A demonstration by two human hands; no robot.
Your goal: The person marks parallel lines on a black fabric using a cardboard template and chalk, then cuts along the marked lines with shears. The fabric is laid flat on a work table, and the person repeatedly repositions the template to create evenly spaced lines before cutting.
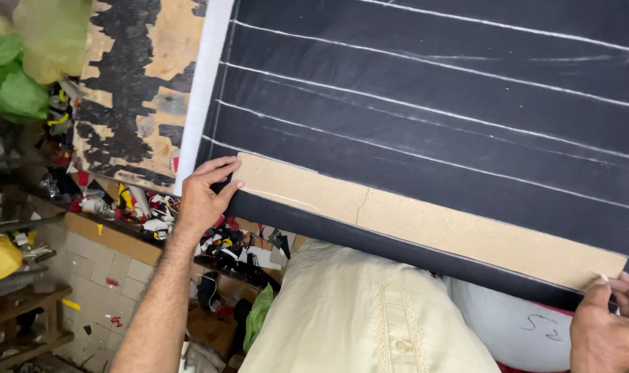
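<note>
Shirt front: a pale cream shirt [356,311] with an embroidered placket is filling the near bottom of the view, just under the table edge.
Right hand: the right hand [605,324] is pressing on the far right end of the cardboard strip [425,221], fingers curled together over its corner; a small pale piece is showing at the fingertips, too small to tell what it is.
Left hand: the left hand [207,193] is resting on the strip's left end, fingers spread flat, thumb tucked at the near edge, holding it down rather than gripping it.
Cardboard strip: it is lying flat and slantwise across the black fabric [432,103], near its front edge, spanning between both hands.
Black fabric: it is covering the table and carrying several roughly parallel white chalk lines [425,114] beyond the strip.
Table: a worn, peeling tabletop [142,83] is showing left of the fabric.
Left side clutter: coloured cloth scraps [155,207] are heaping below the table edge, with green and yellow plastic bags [17,62] farther off.
Floor: pale tiles [93,276] are showing below.
</note>
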